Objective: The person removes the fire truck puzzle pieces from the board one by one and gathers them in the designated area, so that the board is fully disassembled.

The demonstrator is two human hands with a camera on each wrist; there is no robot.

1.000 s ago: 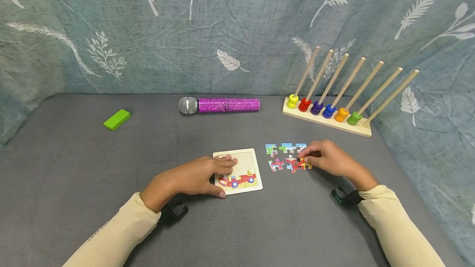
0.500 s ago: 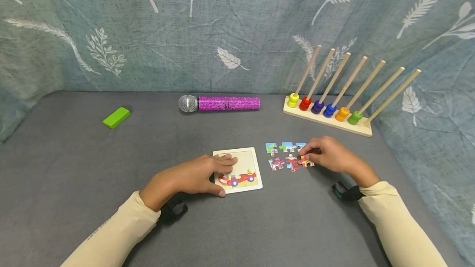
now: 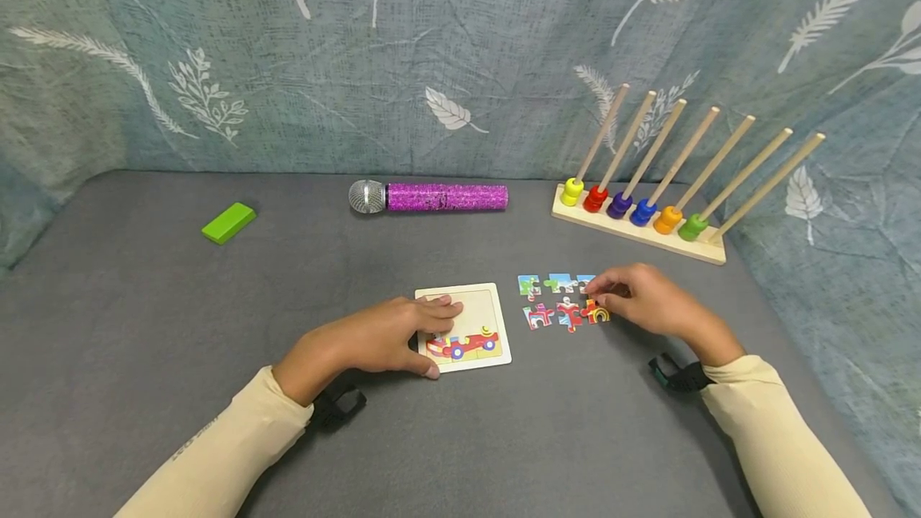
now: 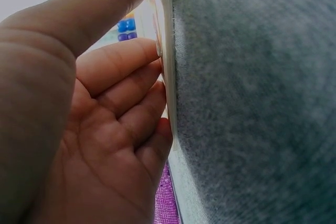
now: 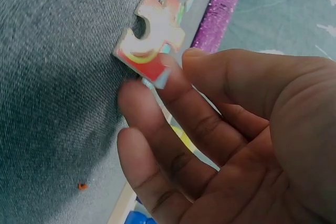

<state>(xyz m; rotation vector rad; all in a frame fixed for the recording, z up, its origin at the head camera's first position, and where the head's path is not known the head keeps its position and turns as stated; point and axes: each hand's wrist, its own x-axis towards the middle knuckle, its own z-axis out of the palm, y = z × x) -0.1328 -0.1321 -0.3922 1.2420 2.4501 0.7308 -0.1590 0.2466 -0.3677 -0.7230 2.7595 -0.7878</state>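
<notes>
In the head view, my left hand [image 3: 388, 334] rests on a shallow square puzzle tray [image 3: 480, 296], fingers extended over its surface and thumb at the near edge. A red truck picture shows on the tray's lower part. To its right lie several loose jigsaw pieces in two rows, among them a red-and-white piece [image 3: 569, 315]. My right hand [image 3: 643, 298] hovers at the right end of the rows. Its fingertips are beside a red-and-yellow jigsaw piece [image 5: 157, 27], which lies on the cloth; the right wrist view shows the index finger touching or nearly touching its corner.
A purple glittery microphone [image 3: 446, 197] lies along the back. At the back right stands a wooden peg rack [image 3: 639, 234] with coloured beads and tall rods. A green block [image 3: 229, 223] lies far left. A patterned curtain [image 3: 324, 102] hangs behind the grey tabletop [image 3: 468, 446].
The right fingers have shifted slightly off the red-and-yellow jigsaw piece, which has turned a little and shows more fully. My left hand stays on the tray. The head view has tilted slightly.
</notes>
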